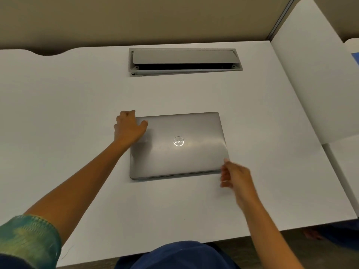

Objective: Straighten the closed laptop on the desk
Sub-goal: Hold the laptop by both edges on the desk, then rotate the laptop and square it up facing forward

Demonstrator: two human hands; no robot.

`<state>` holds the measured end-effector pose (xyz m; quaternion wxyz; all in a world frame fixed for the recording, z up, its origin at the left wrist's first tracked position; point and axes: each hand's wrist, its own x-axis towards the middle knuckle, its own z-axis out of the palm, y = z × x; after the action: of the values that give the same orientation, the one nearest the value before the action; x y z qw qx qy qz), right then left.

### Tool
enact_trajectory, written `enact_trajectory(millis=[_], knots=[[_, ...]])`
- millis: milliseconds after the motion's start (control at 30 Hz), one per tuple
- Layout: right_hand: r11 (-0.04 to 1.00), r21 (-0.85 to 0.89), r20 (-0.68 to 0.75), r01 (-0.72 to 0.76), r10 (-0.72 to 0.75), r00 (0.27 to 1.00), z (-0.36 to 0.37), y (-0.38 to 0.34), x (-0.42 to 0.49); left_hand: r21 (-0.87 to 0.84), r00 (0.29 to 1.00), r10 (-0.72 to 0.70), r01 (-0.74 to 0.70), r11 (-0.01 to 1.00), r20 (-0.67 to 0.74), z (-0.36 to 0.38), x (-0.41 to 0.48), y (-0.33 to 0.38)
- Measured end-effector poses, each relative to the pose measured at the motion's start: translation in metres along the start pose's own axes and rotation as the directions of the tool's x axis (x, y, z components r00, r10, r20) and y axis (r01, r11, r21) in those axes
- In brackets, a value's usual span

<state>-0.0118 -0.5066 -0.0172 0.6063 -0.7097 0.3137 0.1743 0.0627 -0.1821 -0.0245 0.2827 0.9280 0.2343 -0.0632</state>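
Note:
A closed silver laptop (184, 150) with a round logo lies flat in the middle of the white desk (68, 113), its near edge tilted slightly against the desk's front edge. My left hand (129, 128) grips the laptop's far left corner, thumb on the lid and fingers curled over the edge. My right hand (236, 176) is at the near right corner, fingertips touching the corner's edge, fingers loosely bent; whether it truly grips is unclear.
A grey cable hatch (184, 62) with its lid lifted is set into the desk behind the laptop. A white divider panel (314, 78) stands along the right side. The desk's front edge runs just above my blue-clad lap (174, 255).

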Motion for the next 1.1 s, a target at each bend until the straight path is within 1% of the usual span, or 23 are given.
enact_trajectory(millis=[33, 67, 100, 133, 200, 233, 300, 367, 433, 567, 667, 767, 933, 1033, 1100], knots=[[0.978, 0.152, 0.083, -0.145, 0.134, 0.988, 0.009, 0.012, -0.013, 0.019, 0.998, 0.063, -0.063, 0.998, 0.018, 0.002, 0.005, 0.005], [0.925, 0.262, 0.169, -0.276, 0.237, 0.957, 0.018, 0.023, -0.025, 0.033, 0.991, 0.126, -0.127, 0.991, 0.042, 0.005, 0.01, 0.011], [0.862, 0.343, 0.235, -0.374, 0.307, 0.922, 0.029, 0.034, -0.034, 0.044, 0.981, 0.182, -0.185, 0.982, 0.071, 0.009, 0.015, 0.017], [0.798, 0.412, 0.281, -0.44, 0.348, 0.895, 0.04, 0.042, -0.042, 0.056, 0.968, 0.227, -0.234, 0.971, 0.103, 0.013, 0.02, 0.022], [0.701, 0.522, 0.311, -0.486, 0.375, 0.873, 0.061, 0.052, -0.053, 0.078, 0.946, 0.269, -0.286, 0.955, 0.179, 0.02, 0.029, 0.032], [0.676, 0.559, 0.304, -0.48, 0.371, 0.878, 0.071, 0.051, -0.056, 0.08, 0.937, 0.275, -0.298, 0.951, 0.217, 0.024, 0.034, 0.036], [0.663, 0.598, 0.281, -0.451, 0.354, 0.892, 0.087, 0.044, -0.057, 0.083, 0.916, 0.287, -0.321, 0.944, 0.28, 0.03, 0.039, 0.042], [0.683, 0.591, 0.248, -0.428, 0.352, 0.903, 0.098, 0.034, -0.056, 0.102, 0.904, 0.3, -0.343, 0.934, 0.304, 0.035, 0.041, 0.046], [0.696, 0.578, 0.215, -0.426, 0.373, 0.903, 0.103, 0.026, -0.055, 0.109, 0.907, 0.296, -0.341, 0.934, 0.298, 0.037, 0.04, 0.047], [0.69, 0.583, 0.181, -0.428, 0.404, 0.897, 0.109, 0.021, -0.053, 0.102, 0.917, 0.254, -0.297, 0.949, 0.308, 0.034, 0.04, 0.049], [0.735, 0.55, 0.142, -0.397, 0.386, 0.912, 0.111, 0.024, -0.05, 0.087, 0.925, 0.203, -0.242, 0.966, 0.321, 0.026, 0.04, 0.049], [0.811, 0.477, 0.087, -0.338, 0.339, 0.937, 0.11, 0.027, -0.044, 0.052, 0.942, 0.111, -0.134, 0.99, 0.318, 0.016, 0.034, 0.039], [0.915, 0.346, 0.06, -0.206, 0.197, 0.978, 0.099, 0.009, -0.025, -0.052, 0.954, -0.07, 0.088, 0.995, 0.29, 0.001, 0.006, 0.009], [0.969, 0.199, 0.084, -0.145, 0.13, 0.988, 0.086, -0.008, 0.0, -0.165, 0.944, -0.166, 0.218, 0.962, 0.284, -0.001, -0.015, -0.008], [0.989, 0.083, 0.114, -0.122, 0.113, 0.987, 0.077, -0.021, 0.018, -0.278, 0.928, -0.217, 0.304, 0.911, 0.303, 0.001, -0.028, -0.015]])
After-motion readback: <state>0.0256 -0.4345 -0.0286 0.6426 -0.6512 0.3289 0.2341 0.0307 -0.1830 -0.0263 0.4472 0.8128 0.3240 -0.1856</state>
